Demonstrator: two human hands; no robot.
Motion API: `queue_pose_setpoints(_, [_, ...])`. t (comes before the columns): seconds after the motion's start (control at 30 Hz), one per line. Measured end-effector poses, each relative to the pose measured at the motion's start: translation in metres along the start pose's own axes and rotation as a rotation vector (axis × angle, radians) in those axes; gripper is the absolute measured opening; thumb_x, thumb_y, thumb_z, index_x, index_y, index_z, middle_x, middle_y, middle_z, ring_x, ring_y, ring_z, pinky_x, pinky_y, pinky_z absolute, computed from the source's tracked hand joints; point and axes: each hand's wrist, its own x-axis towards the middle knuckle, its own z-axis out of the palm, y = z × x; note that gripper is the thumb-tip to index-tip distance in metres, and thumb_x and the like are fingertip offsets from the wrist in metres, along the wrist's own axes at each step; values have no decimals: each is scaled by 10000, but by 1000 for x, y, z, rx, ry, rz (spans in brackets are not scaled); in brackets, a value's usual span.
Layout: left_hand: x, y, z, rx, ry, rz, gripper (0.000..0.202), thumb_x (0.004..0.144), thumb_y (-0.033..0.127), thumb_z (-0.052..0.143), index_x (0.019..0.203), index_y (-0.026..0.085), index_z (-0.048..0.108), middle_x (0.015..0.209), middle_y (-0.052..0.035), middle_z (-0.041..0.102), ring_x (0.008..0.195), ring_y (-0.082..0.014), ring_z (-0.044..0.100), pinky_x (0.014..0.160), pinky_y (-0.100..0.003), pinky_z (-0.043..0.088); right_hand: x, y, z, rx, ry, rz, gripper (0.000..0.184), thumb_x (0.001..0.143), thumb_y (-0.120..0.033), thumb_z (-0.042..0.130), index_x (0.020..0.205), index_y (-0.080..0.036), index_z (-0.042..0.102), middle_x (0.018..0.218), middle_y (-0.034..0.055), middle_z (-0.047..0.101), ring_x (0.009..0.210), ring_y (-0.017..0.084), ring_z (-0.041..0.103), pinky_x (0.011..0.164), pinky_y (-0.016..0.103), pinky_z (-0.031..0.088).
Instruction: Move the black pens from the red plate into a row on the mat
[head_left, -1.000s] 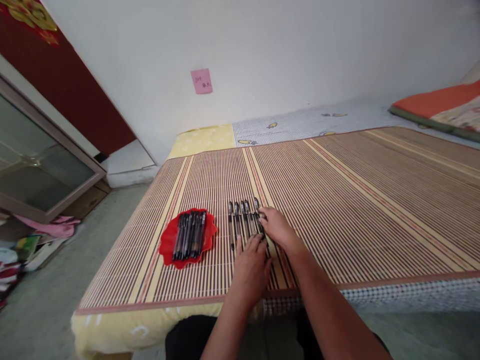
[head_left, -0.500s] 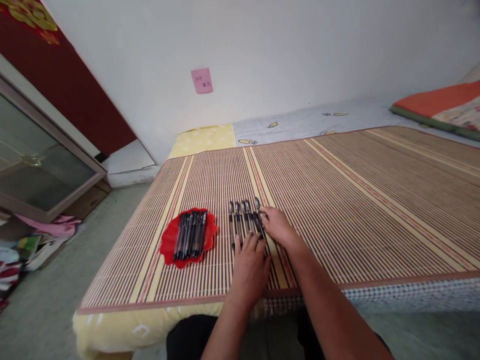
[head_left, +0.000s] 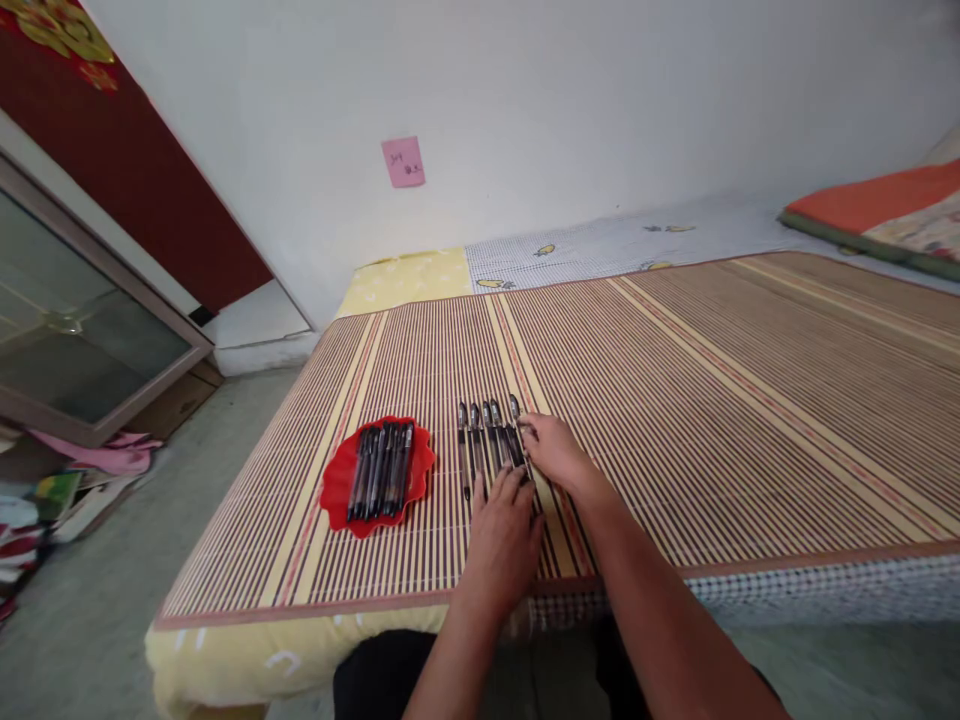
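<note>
Several black-capped gel pens (head_left: pixel 476 440) lie side by side on a striped bamboo mat, caps pointing away from me. At the right end of this row, the fingers of my right hand (head_left: pixel 555 450) are closed about the upper part of the outermost pen (head_left: pixel 514 408). My left hand (head_left: pixel 504 520) rests palm down over the lower ends of the row, its fingers stretched forward and covering several pen tips. To the left, a red scalloped plate (head_left: pixel 337 480) holds a bunch of similar pens (head_left: pixel 382 470) laid parallel.
The bamboo mat (head_left: pixel 675 420) covers a bed with a yellow patterned edge (head_left: pixel 240 655). Folded orange bedding (head_left: pixel 877 205) lies at the far right. A pink note (head_left: pixel 403 162) is stuck to the white wall. A glass-paned door (head_left: pixel 82 310) leans at the left.
My left hand has shifted very slightly to the right along the pens' lower ends. The right hand and the plate stay where they were.
</note>
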Motion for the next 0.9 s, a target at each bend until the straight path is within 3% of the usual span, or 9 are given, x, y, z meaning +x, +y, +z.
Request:
queue_pose_setpoints(0.17, [-1,1,0,-17,-8,-10,409,943,220,503,1352,202,517,1492,-79,519,1438,-251,393,1217,-588,229,4,-2,2,-127,122,-92,423,904,-90,432,1280,-70,624,1299,175,629,1208,242,559,1055,336,394])
queue_pose_setpoints(0.3, [-1,1,-1,-31,-5,-12,403,937,212,511,1340,200,524,1486,-83,522,1431,-245,404,1219,-577,232,7,1,8,-203,52,-133,478,894,-56,408,1334,-84,592,1389,158,583,1294,256,488,1099,364,352])
queue_pose_setpoints(0.9, [0,-2,2,-52,20,-5,377,921,202,532,1296,179,561,1473,-119,524,1442,-283,384,1209,-569,273,5,-5,5,-136,32,-117,511,866,-30,407,1327,-133,601,1359,122,593,1255,235,499,1076,370,367])
